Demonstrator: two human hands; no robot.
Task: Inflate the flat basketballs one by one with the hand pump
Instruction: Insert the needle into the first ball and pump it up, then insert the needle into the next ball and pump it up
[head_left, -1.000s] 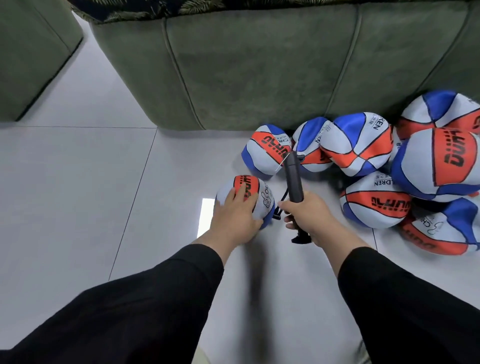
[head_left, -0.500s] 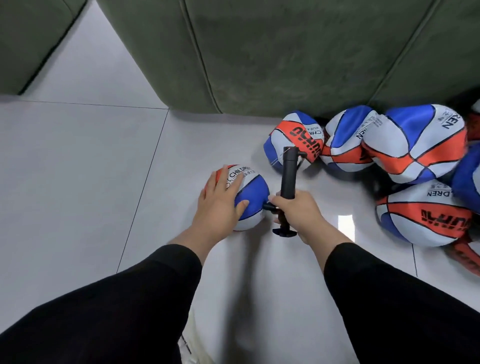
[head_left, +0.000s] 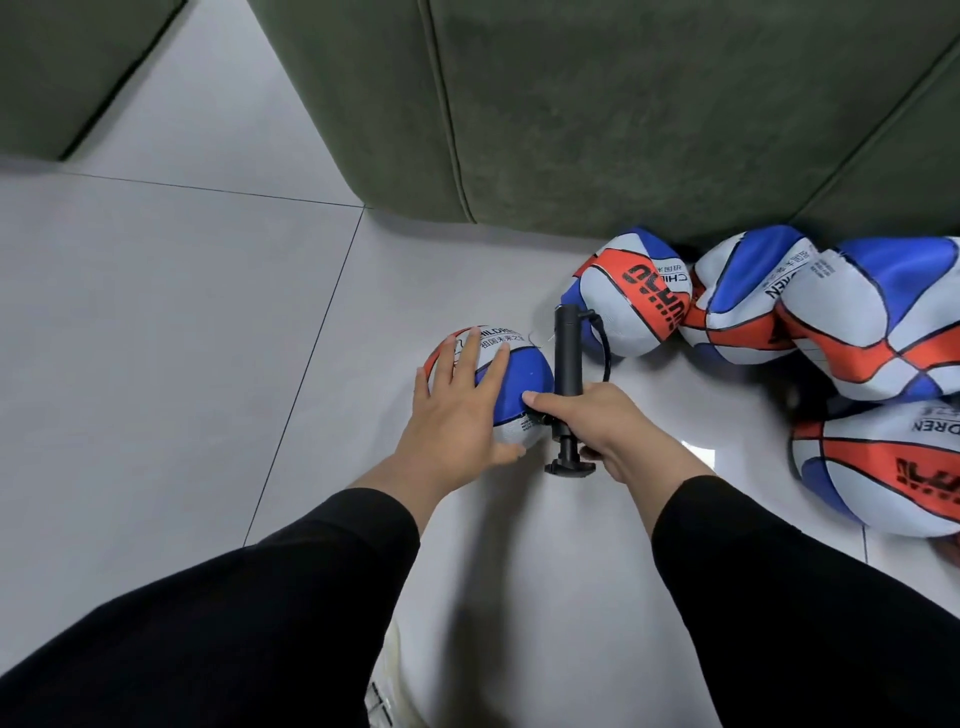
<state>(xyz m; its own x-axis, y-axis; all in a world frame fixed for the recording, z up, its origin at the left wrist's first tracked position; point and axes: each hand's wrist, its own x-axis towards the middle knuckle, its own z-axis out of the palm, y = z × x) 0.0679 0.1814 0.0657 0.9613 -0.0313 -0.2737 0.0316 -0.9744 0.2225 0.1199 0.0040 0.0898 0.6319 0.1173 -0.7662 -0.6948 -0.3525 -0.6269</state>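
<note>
- A small basketball (head_left: 511, 387) with blue, white and orange-red panels is sat on the floor (head_left: 156, 338), out from the sofa's front corner; its skin looks slightly pebbled and there's printed text across the white panel.
- The left hand (head_left: 457, 410) is laid flat over the top of that ball, fingers straight and spread, so nothing is actually gripped, it's just pressed on.
- A black hand pump (head_left: 567, 387) is stood upright just right of the ball, touching it low down. It's a slim matte tube with a T-shaped piece at the floor end, and a thin black hose (head_left: 603, 345) is looped off the top.
- The pump's lower part is gripped by the right hand (head_left: 605, 428), fingers wrapped round it and thumb stuck out toward the ball.
- More balls of the same colours are bunched along the sofa base to the right: the nearest one (head_left: 631, 296) is wrinkled and saggy, two more (head_left: 748, 296) (head_left: 878, 317) are squashed against each other, and another (head_left: 883, 467) is sat nearer the floor's right edge.
- The sofa (head_left: 597, 114) is covered in dark green, suede-like fabric with stitched seams. The floor is glossy pale grey tile with thin dark grout lines.
- Black sleeves (head_left: 234, 613) are filling the bottom of the view.
</note>
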